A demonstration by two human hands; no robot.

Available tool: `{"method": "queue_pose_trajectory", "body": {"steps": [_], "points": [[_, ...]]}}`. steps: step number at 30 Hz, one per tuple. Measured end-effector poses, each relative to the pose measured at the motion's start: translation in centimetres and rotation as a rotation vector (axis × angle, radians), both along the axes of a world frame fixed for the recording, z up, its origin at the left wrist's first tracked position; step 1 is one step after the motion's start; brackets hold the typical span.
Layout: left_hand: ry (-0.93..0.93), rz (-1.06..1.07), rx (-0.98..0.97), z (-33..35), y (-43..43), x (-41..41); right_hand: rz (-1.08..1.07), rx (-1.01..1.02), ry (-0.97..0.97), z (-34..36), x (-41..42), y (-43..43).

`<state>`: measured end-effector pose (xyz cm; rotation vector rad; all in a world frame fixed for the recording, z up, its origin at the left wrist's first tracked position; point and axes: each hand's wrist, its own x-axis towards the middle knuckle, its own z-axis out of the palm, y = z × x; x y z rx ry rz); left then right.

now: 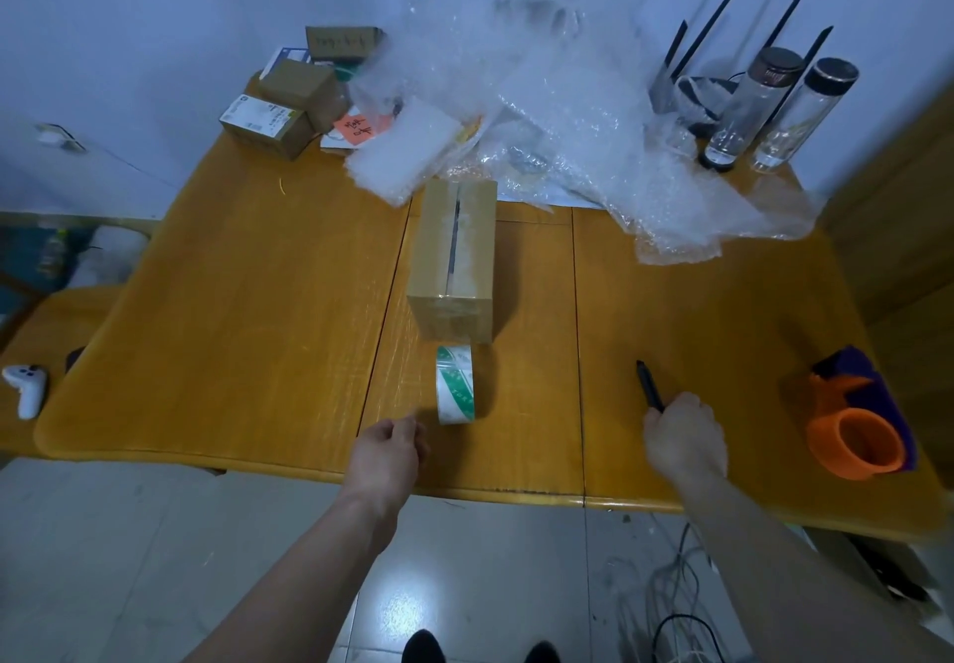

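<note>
A taped brown cardboard box (453,260) stands in the middle of the orange wooden table (248,311). Just in front of it, a roll of green-and-white tape (455,385) stands on its edge. My left hand (390,448) hovers just left of the roll with fingers loosely curled, holding nothing. My right hand (684,438) grips the near end of a black pen-like tool (648,385), whose tip points away from me over the table.
Bubble wrap (557,110) is heaped at the back. Small cardboard boxes (289,100) sit back left, glass bottles (774,105) back right. An orange and purple tape dispenser (854,430) lies at the right edge. A white game controller (26,389) lies far left.
</note>
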<state>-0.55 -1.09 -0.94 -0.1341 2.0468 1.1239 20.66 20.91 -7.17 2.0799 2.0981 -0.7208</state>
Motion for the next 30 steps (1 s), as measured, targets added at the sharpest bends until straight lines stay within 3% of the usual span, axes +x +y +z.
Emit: {"method": "queue_pose_trajectory", "body": {"steps": [6, 12, 15, 21, 30], "points": [[0.072, -0.006, 0.002, 0.5, 0.6, -0.3, -0.232, -0.299, 0.729, 5.5, -1.0, -3.7], [0.114, -0.089, 0.149, 1.8, 2.4, -0.8, -0.394, -0.627, 1.187, 8.7, -2.5, -8.1], [0.084, -0.121, 0.194, 2.1, 3.7, -1.2, -0.368, -0.697, 1.316, 10.0, -3.0, -9.3], [0.033, -0.117, 0.209, 1.8, 5.1, -2.1, -0.204, -0.614, 1.23, 10.8, -3.4, -10.1], [0.025, -0.095, 0.173, 0.7, 5.7, -2.4, -0.178, -0.522, 1.023, 10.3, -4.2, -10.4]]}}
